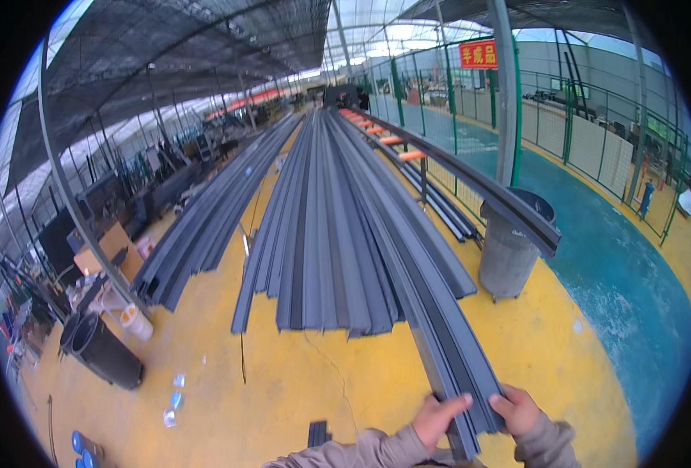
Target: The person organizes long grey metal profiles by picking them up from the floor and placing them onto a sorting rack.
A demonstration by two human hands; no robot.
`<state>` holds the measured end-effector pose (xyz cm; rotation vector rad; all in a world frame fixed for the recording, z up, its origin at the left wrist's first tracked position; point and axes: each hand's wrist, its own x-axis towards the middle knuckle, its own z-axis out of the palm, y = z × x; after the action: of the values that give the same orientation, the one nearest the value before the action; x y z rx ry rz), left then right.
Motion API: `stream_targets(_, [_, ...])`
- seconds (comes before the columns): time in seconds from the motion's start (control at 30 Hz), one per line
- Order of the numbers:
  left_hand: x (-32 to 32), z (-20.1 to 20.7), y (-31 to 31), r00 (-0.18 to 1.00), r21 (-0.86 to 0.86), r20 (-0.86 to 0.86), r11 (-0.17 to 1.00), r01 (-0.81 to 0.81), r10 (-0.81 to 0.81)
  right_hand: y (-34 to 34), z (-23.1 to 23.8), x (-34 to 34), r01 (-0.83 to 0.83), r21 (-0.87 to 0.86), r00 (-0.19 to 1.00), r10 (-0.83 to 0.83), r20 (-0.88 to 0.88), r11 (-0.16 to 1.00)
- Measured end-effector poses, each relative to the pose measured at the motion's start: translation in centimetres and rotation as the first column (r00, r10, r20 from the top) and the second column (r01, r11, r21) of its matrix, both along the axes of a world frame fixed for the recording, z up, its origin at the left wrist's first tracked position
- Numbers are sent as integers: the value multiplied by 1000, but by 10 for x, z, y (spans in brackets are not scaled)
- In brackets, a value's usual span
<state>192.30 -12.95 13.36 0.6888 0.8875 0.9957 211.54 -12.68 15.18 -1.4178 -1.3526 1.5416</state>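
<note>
Both hands grip the near end of a long dark grey metal profile (431, 312), which reaches away from me along the right side of a stack. My left hand (437, 420) wraps its left edge, thumb on top. On the opposite edge, my right hand (517, 409) has its thumb over the upper face; the fingers of both hands are mostly hidden beneath. Left of the held piece lies a wide stack of similar grey profiles (322, 257), their near ends uneven. Where the far end of the held profile lies is too small to tell.
A second pile of profiles (205, 226) lies to the left. At right, a single long beam (509, 204) rests on a rack with orange rollers (412, 155), its end over a grey bin (509, 257). Black bins (104, 351) and a metal post (72, 187) stand left.
</note>
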Motion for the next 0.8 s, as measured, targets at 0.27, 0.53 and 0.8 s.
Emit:
stream_targets(0.27, [-71,33,76,878,205,283,870,-447,385,89,24,-92,-87,52,980,94,-174,995])
stream_targets(0.53, [-127,41,224,867,302,-214,875,-379,449,236,40,-123,-225,91,973,228,-24,970])
stream_targets(0.8, [-213,73,164,464,712,-677,667,220,571,254,25,-128,-549,667,758,-36,652,504])
